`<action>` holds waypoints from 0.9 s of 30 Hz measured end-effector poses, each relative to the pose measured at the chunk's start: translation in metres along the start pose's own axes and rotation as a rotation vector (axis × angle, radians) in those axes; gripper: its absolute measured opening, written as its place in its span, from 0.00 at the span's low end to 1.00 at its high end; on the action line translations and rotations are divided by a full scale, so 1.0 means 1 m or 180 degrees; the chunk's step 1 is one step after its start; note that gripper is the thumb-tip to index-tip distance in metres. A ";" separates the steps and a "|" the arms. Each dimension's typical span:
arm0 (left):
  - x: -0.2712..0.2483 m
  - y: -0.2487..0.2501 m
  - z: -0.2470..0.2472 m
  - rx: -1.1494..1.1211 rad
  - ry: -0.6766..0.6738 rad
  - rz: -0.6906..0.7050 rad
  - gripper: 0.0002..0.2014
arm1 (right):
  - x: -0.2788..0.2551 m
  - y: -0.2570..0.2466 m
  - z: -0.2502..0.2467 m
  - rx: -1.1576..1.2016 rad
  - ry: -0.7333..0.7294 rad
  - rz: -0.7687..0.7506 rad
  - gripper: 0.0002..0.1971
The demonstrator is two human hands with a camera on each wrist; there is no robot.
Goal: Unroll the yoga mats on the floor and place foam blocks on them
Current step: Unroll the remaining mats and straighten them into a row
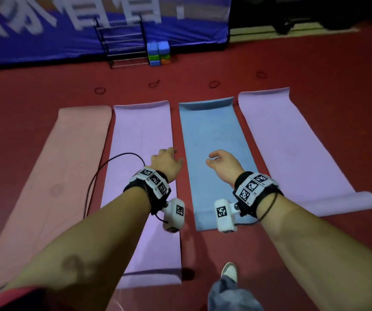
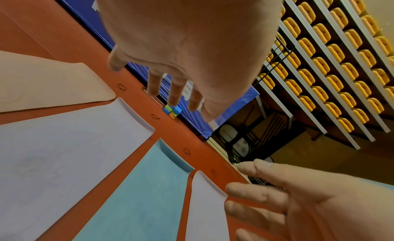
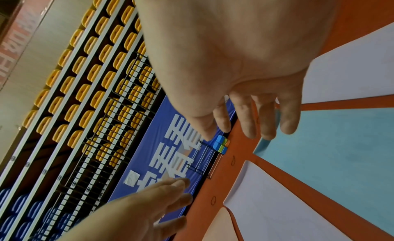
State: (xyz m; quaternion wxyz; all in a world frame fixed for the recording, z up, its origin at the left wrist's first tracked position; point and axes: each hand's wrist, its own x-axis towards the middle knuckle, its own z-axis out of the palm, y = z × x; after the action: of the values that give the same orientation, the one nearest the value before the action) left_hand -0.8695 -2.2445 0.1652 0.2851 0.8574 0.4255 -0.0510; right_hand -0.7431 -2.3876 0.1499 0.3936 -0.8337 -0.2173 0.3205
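Observation:
Several yoga mats lie unrolled side by side on the red floor: a pink mat (image 1: pixel 75 153), a purple mat (image 1: pixel 142 135), a blue mat (image 1: pixel 212 135) and a second purple mat (image 1: pixel 292 142) whose near end curls up. A stack of coloured foam blocks (image 1: pixel 158 53) stands far off against the blue banner, also seen as the small foam blocks (image 2: pixel 172 111) and foam blocks (image 3: pixel 222 144) in the wrist views. My left hand (image 1: pixel 168 161) hangs above the gap between the purple and blue mats. My right hand (image 1: pixel 222 163) hovers over the blue mat. Both are empty, with loose fingers.
A black wire rack (image 1: pixel 122 41) stands beside the blocks before the blue banner (image 1: pixel 46 37). Several black elastic loops (image 1: pixel 213 84) lie on the floor beyond the mats. My shoe (image 1: pixel 229 271) stands on the red floor near the mats' ends. Yellow stadium seats (image 2: pixel 332 59) rise behind.

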 end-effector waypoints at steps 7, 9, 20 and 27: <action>0.068 0.095 -0.020 -0.0089 0.0136 -0.0053 0.24 | 0.087 -0.029 -0.091 -0.0079 -0.0125 -0.0231 0.17; 0.087 0.108 -0.024 -0.0061 0.0125 -0.0056 0.24 | 0.103 -0.034 -0.103 -0.0072 -0.0183 -0.0272 0.17; 0.220 0.154 -0.058 -0.0148 0.0205 -0.0005 0.25 | 0.220 -0.086 -0.144 -0.0105 -0.0228 -0.0385 0.17; 0.383 0.146 -0.086 -0.0210 0.0125 0.0019 0.26 | 0.374 -0.132 -0.122 -0.0162 -0.0253 -0.0325 0.18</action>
State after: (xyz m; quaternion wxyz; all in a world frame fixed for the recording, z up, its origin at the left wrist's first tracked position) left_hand -0.5300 -1.9999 0.1749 0.3050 0.8496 0.4298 -0.0193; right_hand -0.4100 -2.1421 0.1781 0.3792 -0.8180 -0.2831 0.3272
